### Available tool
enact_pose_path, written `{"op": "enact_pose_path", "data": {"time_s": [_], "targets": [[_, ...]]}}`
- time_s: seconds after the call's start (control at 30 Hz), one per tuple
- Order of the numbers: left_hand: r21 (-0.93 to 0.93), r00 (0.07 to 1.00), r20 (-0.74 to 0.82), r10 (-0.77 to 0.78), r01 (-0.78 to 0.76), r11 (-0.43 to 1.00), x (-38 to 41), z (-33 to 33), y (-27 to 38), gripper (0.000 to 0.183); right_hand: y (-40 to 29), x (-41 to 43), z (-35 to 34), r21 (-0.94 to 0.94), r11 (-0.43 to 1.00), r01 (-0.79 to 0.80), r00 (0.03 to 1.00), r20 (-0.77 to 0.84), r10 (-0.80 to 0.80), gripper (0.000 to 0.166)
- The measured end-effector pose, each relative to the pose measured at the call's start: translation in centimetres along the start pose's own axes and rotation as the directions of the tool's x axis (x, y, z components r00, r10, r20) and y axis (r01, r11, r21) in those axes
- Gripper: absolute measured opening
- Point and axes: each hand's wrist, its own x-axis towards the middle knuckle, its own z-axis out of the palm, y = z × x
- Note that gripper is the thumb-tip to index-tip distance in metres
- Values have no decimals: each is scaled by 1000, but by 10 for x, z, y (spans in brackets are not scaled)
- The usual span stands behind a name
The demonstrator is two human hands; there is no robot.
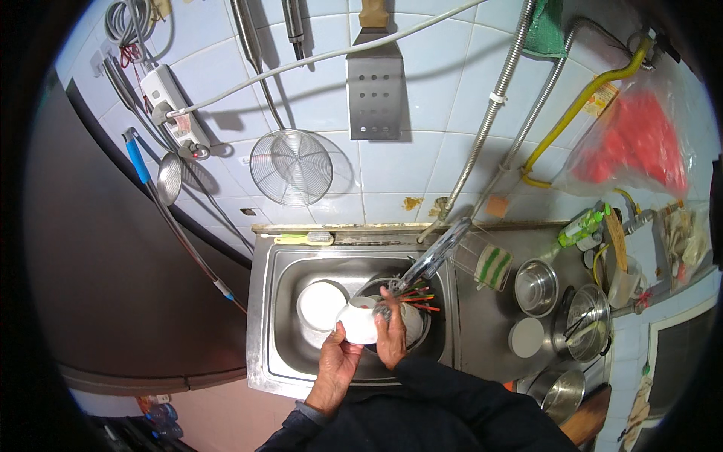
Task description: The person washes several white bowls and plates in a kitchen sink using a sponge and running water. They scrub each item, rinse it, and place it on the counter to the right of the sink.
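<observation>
Over a stainless steel sink (288,361), my left hand (340,353) grips the lower edge of a white bowl (357,326), which is tilted with its foot turned up. My right hand (391,333) presses a grey scouring ball (383,311), seemingly steel wool, against the bowl's right side. A white round dish (322,305) lies in the left half of the basin. Beneath and behind my right hand is a metal pot (427,333) holding pale dishes and several coloured chopsticks (418,298). The chrome faucet (435,257) reaches down over this pot.
A green-handled brush (305,239) lies on the sink's back ledge. On the right counter stand a steel bowl (536,287), a white round lid or dish (526,337), a colander (588,322) and a steel pot (559,395). A wire skimmer (291,167) hangs on the tiled wall.
</observation>
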Motion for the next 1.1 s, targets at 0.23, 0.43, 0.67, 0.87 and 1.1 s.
{"op": "enact_pose_path", "data": {"time_s": [0.23,0.43,0.67,0.87,1.1], "targets": [[-65,997,-12,-70,69,995,21,-46,-9,24,-8,-11,1,-387,671,632,752,515,-411,37],[-63,996,16,-83,84,994,27,-50,-6,28,13,3,-14,-226,872,434,895,220,-389,43],[116,997,40,-70,65,991,8,-14,11,30,75,-6,-69,-349,937,-31,995,79,62,38],[778,994,-1,-106,67,625,62,-42,2,29,77,-21,-98,-575,816,-58,997,10,78,33],[992,973,63,-222,-36,122,120,-73,-20,20,93,-53,-123,-798,593,105,961,234,145,33]]}}
